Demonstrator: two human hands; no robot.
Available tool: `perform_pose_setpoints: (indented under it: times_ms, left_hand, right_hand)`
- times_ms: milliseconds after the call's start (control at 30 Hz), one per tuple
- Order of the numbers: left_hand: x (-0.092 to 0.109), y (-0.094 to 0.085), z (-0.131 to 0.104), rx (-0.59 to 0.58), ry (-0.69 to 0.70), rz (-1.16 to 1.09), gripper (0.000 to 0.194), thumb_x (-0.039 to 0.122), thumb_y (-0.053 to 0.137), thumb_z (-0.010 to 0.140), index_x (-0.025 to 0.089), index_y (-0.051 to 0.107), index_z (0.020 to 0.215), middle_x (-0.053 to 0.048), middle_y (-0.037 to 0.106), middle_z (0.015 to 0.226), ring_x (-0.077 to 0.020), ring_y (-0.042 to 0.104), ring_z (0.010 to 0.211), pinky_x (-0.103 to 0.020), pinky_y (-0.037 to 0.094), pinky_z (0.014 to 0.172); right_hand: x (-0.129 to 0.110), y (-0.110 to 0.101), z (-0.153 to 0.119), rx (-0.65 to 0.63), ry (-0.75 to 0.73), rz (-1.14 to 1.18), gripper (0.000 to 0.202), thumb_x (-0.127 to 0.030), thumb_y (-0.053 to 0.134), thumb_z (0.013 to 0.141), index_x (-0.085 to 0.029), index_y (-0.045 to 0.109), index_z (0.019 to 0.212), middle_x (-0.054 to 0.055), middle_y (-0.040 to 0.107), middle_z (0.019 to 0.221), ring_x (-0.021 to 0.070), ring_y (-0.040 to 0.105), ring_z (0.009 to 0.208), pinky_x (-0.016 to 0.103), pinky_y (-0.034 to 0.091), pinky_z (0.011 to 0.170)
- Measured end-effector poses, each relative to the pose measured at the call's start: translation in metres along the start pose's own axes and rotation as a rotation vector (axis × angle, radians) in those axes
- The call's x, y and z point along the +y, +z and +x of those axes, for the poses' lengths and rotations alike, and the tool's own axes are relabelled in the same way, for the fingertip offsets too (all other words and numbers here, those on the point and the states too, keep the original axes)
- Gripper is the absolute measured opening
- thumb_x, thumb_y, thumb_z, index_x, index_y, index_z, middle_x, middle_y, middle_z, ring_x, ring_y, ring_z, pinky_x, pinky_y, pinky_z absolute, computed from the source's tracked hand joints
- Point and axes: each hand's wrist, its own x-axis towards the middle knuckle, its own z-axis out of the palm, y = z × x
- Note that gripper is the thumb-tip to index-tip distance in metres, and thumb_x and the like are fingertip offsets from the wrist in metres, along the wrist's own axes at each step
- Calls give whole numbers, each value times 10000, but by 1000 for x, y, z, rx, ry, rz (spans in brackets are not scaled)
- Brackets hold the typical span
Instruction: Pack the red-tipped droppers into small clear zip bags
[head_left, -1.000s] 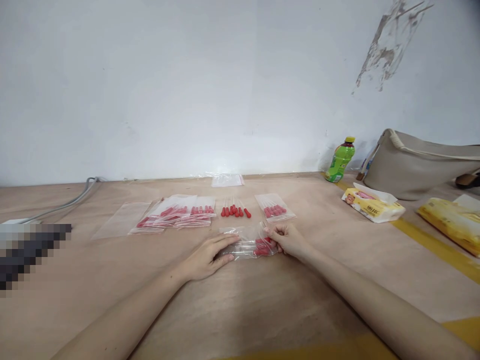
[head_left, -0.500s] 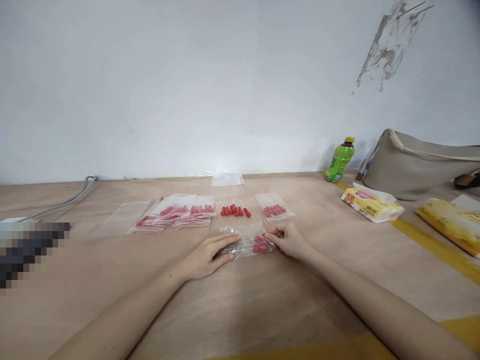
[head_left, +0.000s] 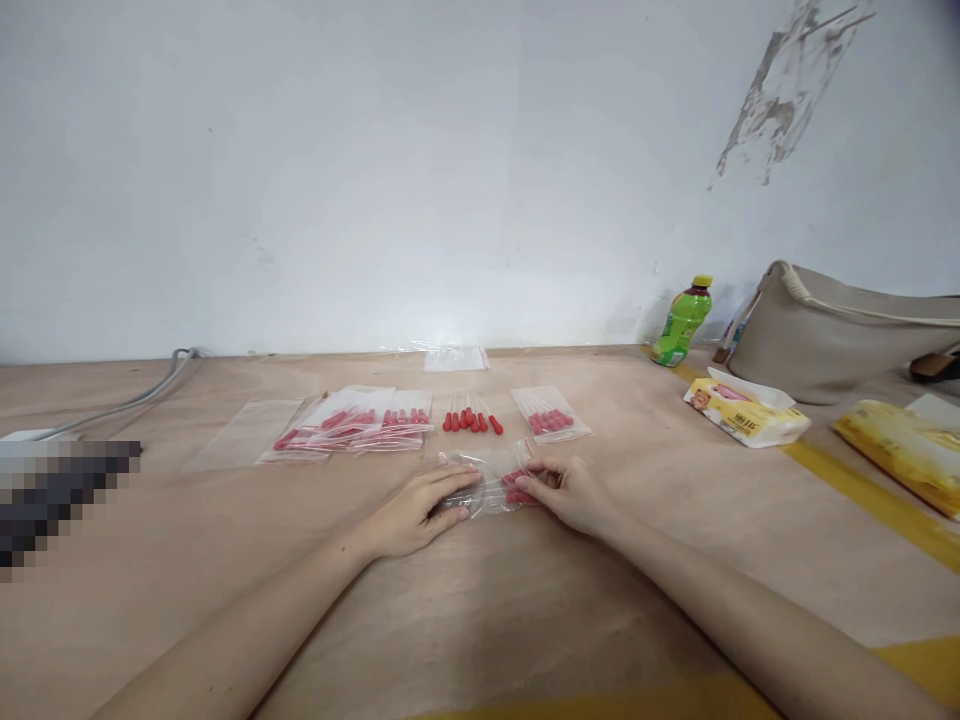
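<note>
A clear plastic bag (head_left: 491, 490) lies on the table before me, with several red-bulbed droppers (head_left: 517, 487) inside, their bulbs toward the right. My left hand (head_left: 420, 510) rests on the bag's left end, fingers stretched out flat and thumb apart. At the right end, my right hand (head_left: 570, 492) has its thumb and fingers closed on the bag by the red bulbs, partly covering them. Just beyond is a loose row of droppers (head_left: 471, 422). Right of that row lies another filled bag (head_left: 551, 414); on the left several filled bags (head_left: 360, 420) overlap in a pile.
An empty-looking clear bag (head_left: 244, 435) lies left of the pile, and white bags (head_left: 456, 359) lie by the wall. On the right stand a green bottle (head_left: 684, 322), tissue packs (head_left: 742, 410) and a beige handbag (head_left: 825, 335). A grey cable (head_left: 142, 400) runs along the left.
My right hand has shifted slightly left over the red bulbs, and its fingers now cover more of them. My left hand stays in place on the bag.
</note>
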Motion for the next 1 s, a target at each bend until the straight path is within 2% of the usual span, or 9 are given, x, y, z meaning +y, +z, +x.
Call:
perform_pose_setpoints:
  times_ms: [133,267,400,533,633,733,867,1000]
  left_hand:
    - [0,0,0,-3,-22,-15,424,320,432,875,260,396,1293,-43,465,1302,-204,425,1185,-384,343,1002]
    - [2,0,0,0,-30,-38,420,322,436,873,259,402,1287,-46,487,1279,-202,448,1160,-382,360,985]
    - [3,-1,0,13,-18,-48,419,311,444,868,252,411,1282,-49,499,1267,-206,457,1149,-382,366,978]
    - [4,-1,0,17,-26,-44,410,323,440,870,251,424,1274,-51,509,1257,-207,464,1143,-383,370,975]
    - [3,-1,0,4,-14,-31,407,329,432,875,250,424,1274,-47,501,1268,-198,459,1153,-377,357,989]
    - [0,1,0,-16,-12,-12,401,339,420,880,236,440,1267,-50,486,1286,-194,438,1178,-375,336,1010]
    - [-1,1,0,-37,-19,3,410,347,406,885,227,434,1276,-51,460,1311,-181,416,1200,-357,321,1023]
    - [0,0,0,-42,-27,48,400,358,406,885,250,440,1269,-44,447,1322,-194,365,1238,-415,239,1057]
  right_hand:
    - [6,2,4,110,146,247,257,-402,585,702,-151,621,659,27,627,619,133,538,543,234,401,504]
    - [2,-6,5,191,229,244,247,-383,620,651,-160,565,560,-2,568,504,107,484,454,209,336,411]
    - [-4,-10,2,81,357,297,240,-384,629,636,-164,552,581,-48,482,403,60,359,331,184,235,321]
    - [-2,-11,3,-22,448,425,232,-406,581,673,-178,545,696,-64,484,419,52,325,292,177,226,297]
    - [5,-16,9,87,315,270,180,-354,576,681,-182,544,726,-22,567,541,87,456,397,201,330,371]
    - [7,-23,21,215,114,-50,132,-304,539,716,-181,586,715,18,622,662,124,533,546,234,388,502]
    - [-11,-20,43,183,7,-470,198,-302,495,764,-190,646,702,47,643,759,167,570,729,260,387,630]
    - [-27,5,69,146,66,-716,298,-433,509,752,-184,672,724,103,631,860,242,561,858,303,382,651]
